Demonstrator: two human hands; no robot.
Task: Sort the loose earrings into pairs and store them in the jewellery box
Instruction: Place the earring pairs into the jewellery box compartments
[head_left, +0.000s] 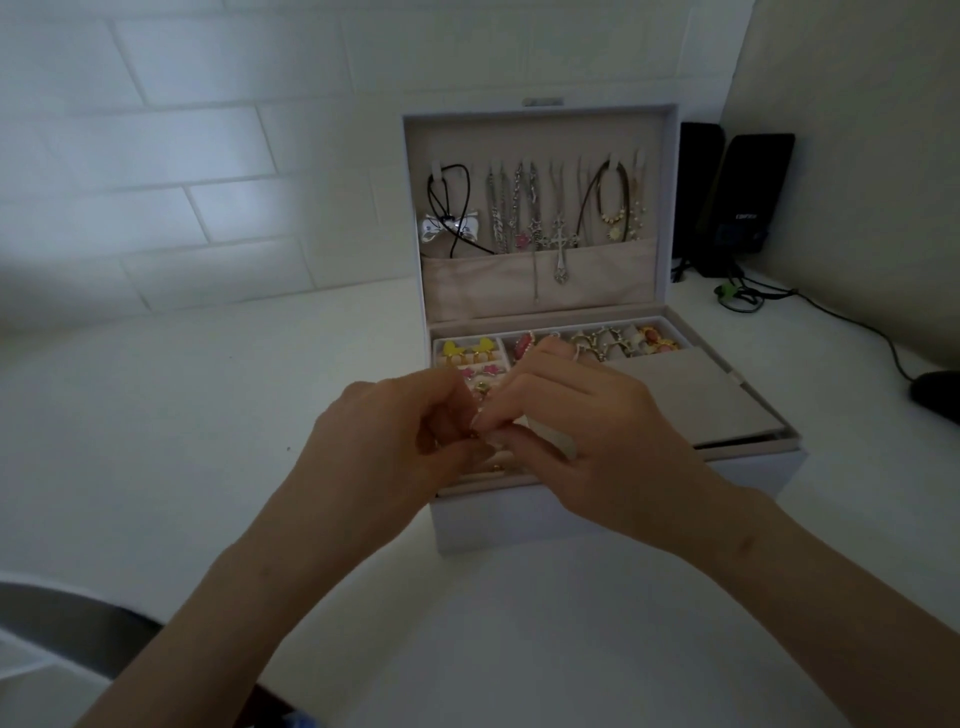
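Head view: the left hand (384, 447) and right hand (592, 431) meet above the open jewellery box (483, 525), fingers curled, both pinching a tiny gold piece (471, 434) too small to make out. They hide the box's front slots. Earrings (470, 351) sit in the back slots; a grey flap (691, 400) covers the right side. Necklaces (519, 218) hang in the lid. Black speakers (753, 197) stand behind, on the white table (182, 415).

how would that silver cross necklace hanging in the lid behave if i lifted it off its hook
The cross necklace would probably go floppy: its thin chain hangs limp from the lid. The metal-looking cross likely swings as a small weight at the bottom. It may snag, since neighbouring chains hang close beside it.
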